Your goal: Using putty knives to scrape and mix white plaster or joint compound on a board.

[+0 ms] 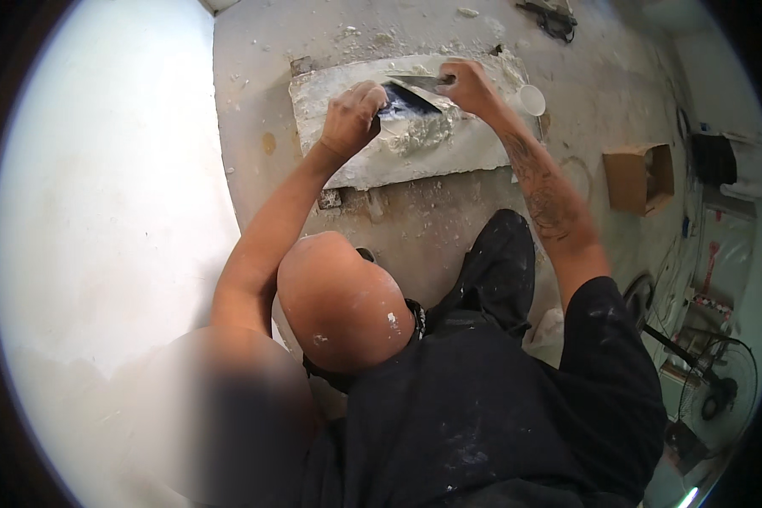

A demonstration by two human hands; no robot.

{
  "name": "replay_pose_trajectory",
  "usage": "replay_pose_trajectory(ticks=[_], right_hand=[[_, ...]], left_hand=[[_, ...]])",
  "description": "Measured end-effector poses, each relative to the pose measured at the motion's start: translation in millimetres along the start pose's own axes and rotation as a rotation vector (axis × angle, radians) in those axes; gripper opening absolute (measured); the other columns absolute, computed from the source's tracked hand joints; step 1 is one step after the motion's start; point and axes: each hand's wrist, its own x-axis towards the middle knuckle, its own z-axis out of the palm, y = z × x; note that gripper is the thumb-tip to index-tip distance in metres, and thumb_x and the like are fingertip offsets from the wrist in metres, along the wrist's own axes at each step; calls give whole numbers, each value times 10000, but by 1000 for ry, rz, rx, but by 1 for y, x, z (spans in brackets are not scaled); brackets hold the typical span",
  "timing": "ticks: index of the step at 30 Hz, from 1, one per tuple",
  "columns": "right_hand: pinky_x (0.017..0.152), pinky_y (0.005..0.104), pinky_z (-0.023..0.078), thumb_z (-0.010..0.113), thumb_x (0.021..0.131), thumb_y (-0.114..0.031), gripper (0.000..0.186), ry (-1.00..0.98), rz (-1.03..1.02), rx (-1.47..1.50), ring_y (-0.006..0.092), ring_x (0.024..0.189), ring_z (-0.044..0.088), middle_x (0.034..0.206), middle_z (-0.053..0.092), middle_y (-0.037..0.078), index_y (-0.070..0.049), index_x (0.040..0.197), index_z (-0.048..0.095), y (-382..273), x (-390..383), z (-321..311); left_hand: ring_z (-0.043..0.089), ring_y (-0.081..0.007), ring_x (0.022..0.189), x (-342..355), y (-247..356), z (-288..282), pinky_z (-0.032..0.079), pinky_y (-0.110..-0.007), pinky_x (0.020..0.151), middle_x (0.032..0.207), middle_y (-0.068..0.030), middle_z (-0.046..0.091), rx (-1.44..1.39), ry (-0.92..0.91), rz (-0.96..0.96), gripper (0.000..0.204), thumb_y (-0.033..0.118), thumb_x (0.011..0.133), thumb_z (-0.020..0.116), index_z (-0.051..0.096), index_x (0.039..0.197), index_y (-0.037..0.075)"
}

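Observation:
A white-coated board (474, 155) lies on the floor in front of me, with a lumpy heap of white plaster (417, 137) on it. My left hand (353, 117) is closed at the left end of a wide, dark-bladed scraper (412, 100), which is smeared with white and held above the heap. From the right, my right hand (468, 88) grips a putty knife (419, 81), its thin blade reaching left along the dark scraper's upper edge. Whether the two blades touch I cannot tell. A white cup (529, 101) stands by the board's right edge, near my right wrist.
A white wall (118, 186) rises close on my left. Plaster crumbs (381, 39) litter the floor beyond the board. A dark tool (552, 19) lies at the far right. An open cardboard box (635, 178) and a fan (717, 385) stand to my right.

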Motion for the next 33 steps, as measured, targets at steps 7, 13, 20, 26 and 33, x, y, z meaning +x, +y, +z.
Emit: replay_pose_trajectory(ticks=[7, 13, 20, 26, 33], right_hand=[[686, 367, 478, 558, 641, 38, 116, 48, -354, -193, 273, 801, 545, 817, 515, 88, -32, 730, 533, -9, -53, 23], [643, 320, 477, 592, 629, -29, 118, -10, -459, -250, 215, 750, 502, 787, 445, 55, -65, 690, 497, -49, -45, 27], [673, 370, 469, 612, 665, 1, 98, 52, -184, -222, 271, 777, 541, 775, 520, 93, -42, 711, 537, -45, -50, 1], [688, 343, 471, 696, 754, -46, 131, 251, 514, -95, 271, 755, 612, 852, 634, 140, -21, 856, 619, 3, -80, -29], [724, 306, 530, 658, 846, -78, 272, 699, 898, 852, 127, 771, 598, 969, 609, 31, -71, 1088, 533, 40, -86, 0]], left_hand=[[625, -371, 713, 21, 5, -12, 493, -444, 648, 723, -196, 630, 31, -40, -406, 159, 54, 671, 584, 622, 825, 45], [614, -386, 679, 47, 10, 7, 491, -436, 628, 700, -218, 607, 185, -379, -256, 137, 113, 618, 605, 642, 721, 31], [635, -381, 754, 44, -41, 24, 512, -422, 707, 774, -217, 644, 253, -337, -434, 218, 144, 633, 643, 664, 818, 31], [628, -372, 893, 16, -54, 21, 492, -402, 800, 922, -236, 646, 0, -219, -643, 439, 135, 626, 738, 627, 1028, -1], [608, -390, 895, 4, -34, 28, 473, -403, 768, 935, -225, 632, -150, -46, -515, 317, 26, 650, 645, 639, 966, 20]])
